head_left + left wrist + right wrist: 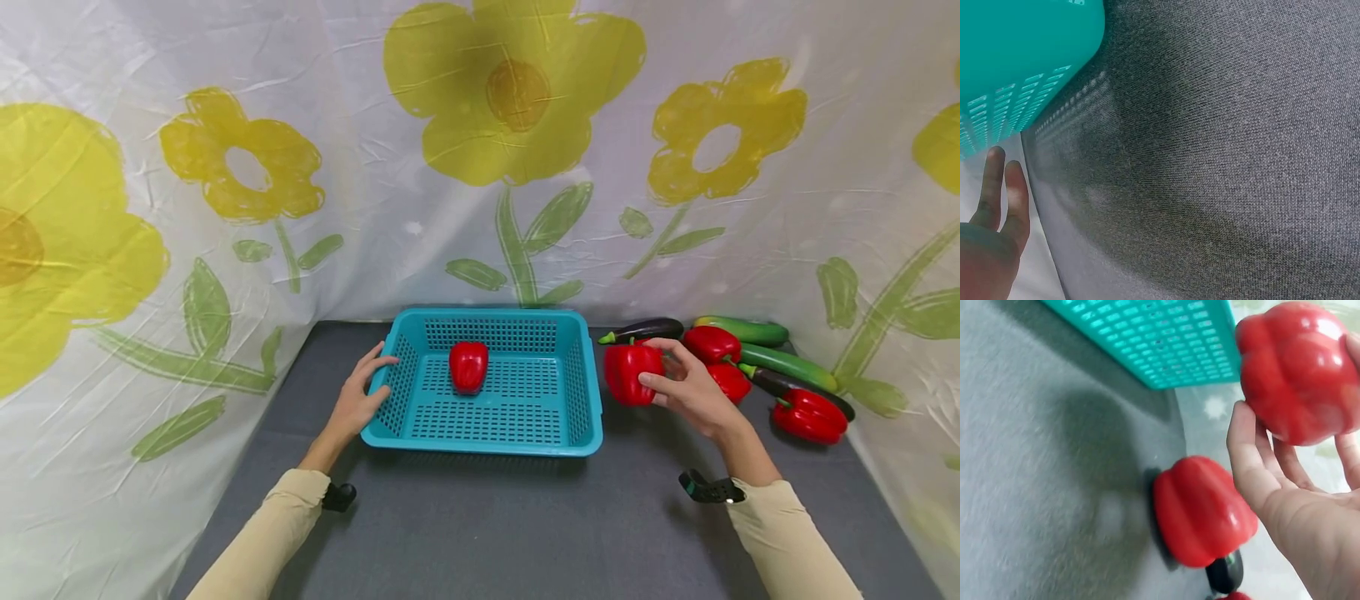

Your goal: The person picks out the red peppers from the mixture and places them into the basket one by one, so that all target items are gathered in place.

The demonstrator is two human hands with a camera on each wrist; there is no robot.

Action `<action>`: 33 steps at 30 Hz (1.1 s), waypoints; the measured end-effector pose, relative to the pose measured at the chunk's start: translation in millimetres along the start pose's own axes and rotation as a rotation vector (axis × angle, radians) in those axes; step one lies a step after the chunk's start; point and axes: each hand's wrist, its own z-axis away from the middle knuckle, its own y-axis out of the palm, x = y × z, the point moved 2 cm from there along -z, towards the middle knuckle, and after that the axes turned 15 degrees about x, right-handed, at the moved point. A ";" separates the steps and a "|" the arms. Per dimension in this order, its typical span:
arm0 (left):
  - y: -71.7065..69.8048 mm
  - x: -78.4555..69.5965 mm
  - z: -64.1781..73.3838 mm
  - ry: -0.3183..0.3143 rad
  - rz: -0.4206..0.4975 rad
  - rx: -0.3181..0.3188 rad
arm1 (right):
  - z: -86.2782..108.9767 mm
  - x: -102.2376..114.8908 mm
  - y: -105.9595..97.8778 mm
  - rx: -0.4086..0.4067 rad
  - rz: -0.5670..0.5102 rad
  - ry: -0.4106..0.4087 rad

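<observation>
My right hand (693, 390) holds a red bell pepper (632, 375) between thumb and fingers, just right of the basket. In the right wrist view this bell pepper (1300, 372) is clear of the table, fingertips around its side. My left hand (358, 400) is at the left rim of the turquoise plastic basket (480, 448), fingertips and thumb right at the edge. The left wrist view has two fairly straight fingers (1015, 200) beside the basket's perforated outer wall. Another red bell pepper (468, 368) lies inside the basket, left of its middle.
Behind and right of my right hand lie more red bell peppers (810, 417), dark eggplants (660, 328) and green cucumber-like vegetables (787, 367). The dark grey tablecloth (480, 533) extends in front of the basket. A white curtain with painted yellow flowers (517, 92) hangs behind the table.
</observation>
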 end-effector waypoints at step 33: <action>-1.1 -1.0 -0.3 0.025 -0.046 0.001 | -66.5 31.4 31.3 -0.054 0.012 -0.019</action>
